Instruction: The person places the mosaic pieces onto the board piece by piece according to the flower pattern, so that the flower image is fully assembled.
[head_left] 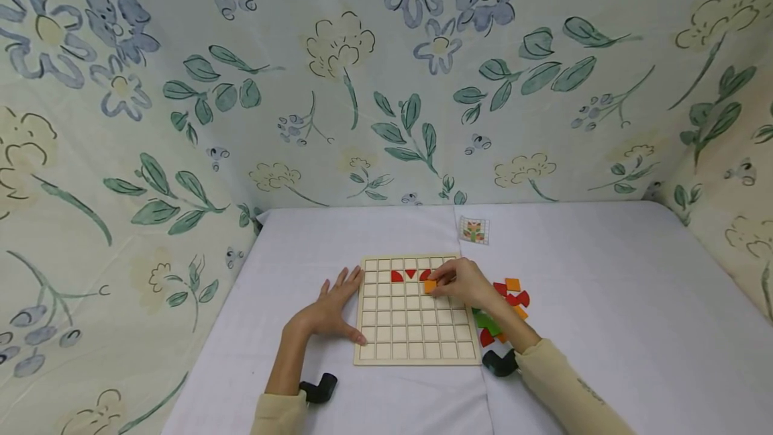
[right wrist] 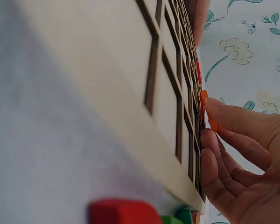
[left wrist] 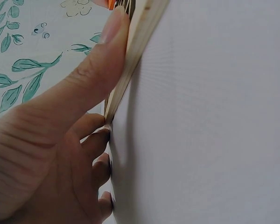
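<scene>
A wooden grid board lies on the white cloth, with square cells marked off by raised ridges. In its second row sit a red quarter-circle piece, a red triangle piece and another red piece beside my right fingers. My right hand pinches an orange square tile over the board, just below that last red piece; the right wrist view shows the tile between thumb and fingers. My left hand rests spread at the board's left edge, its thumb touching the wooden rim.
Loose red, orange and green pieces lie to the right of the board, partly under my right forearm. A small pattern card with a flower design lies behind the board. Floral fabric hangs at the back and sides.
</scene>
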`<state>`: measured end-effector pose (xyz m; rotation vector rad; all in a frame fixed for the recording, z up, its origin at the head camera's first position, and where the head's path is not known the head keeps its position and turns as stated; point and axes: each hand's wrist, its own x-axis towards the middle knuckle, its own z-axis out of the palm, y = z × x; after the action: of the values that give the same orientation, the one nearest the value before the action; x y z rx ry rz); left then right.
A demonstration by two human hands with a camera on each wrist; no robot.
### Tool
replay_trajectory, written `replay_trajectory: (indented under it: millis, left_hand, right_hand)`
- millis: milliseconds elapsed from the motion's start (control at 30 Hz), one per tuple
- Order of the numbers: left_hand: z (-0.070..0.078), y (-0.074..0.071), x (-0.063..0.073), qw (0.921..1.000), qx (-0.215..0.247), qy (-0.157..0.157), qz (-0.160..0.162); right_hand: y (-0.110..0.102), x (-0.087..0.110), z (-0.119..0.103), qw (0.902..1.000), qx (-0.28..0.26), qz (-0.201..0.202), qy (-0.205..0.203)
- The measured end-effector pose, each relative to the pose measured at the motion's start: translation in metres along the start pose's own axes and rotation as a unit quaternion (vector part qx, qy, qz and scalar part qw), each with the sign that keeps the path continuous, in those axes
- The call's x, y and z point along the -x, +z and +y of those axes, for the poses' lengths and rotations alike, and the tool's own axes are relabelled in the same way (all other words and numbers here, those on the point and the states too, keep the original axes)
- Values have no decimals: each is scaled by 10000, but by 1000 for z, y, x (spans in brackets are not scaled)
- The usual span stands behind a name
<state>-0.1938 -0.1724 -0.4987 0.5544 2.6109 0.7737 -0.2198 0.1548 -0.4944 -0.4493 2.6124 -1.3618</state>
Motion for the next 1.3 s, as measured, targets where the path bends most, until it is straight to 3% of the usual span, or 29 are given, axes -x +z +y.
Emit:
replay_trajectory:
  millis: [767, 1300]
  left_hand:
    - [0, 0, -1, 10000, -36, -57, -13]
    - [0, 0, -2, 10000, -62, -11, -29]
  right_hand:
    - [6, -2, 0, 9990, 386, 220, 70]
    - [9, -2, 1, 9993, 275, 250, -23]
